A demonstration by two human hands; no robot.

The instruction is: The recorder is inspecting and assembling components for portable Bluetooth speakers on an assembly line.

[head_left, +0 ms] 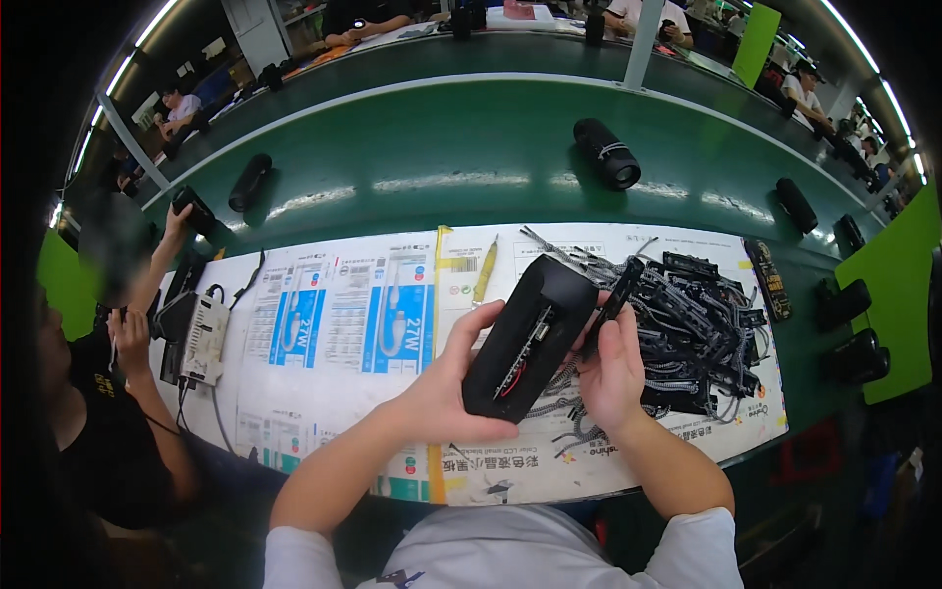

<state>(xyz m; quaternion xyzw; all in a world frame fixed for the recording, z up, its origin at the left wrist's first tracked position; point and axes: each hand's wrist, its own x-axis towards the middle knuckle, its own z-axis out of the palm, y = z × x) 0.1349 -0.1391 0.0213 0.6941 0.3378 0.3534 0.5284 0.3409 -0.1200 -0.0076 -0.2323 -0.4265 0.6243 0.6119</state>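
Observation:
My left hand (453, 383) is wrapped round a black, rounded speaker (551, 294), which it holds tilted above the table. A long slot in the speaker's side faces up; inside it a circuit board and a red wire show. In my right hand (612, 378) is a narrow black strip-shaped cover (622, 293), held upright against the speaker's right side. Its lower end is hidden by the fingers. Just beyond that hand lies a pile of similar black strips with grey braided cords (702, 334).
Printed card sheets (334, 393) cover the table, with a yellow pen-like tool (486, 271) on them. Behind runs a green conveyor belt (432, 137) carrying several speakers (606, 154). At left, a co-worker's hand grips another speaker (194, 210) near a white box-shaped device (204, 339).

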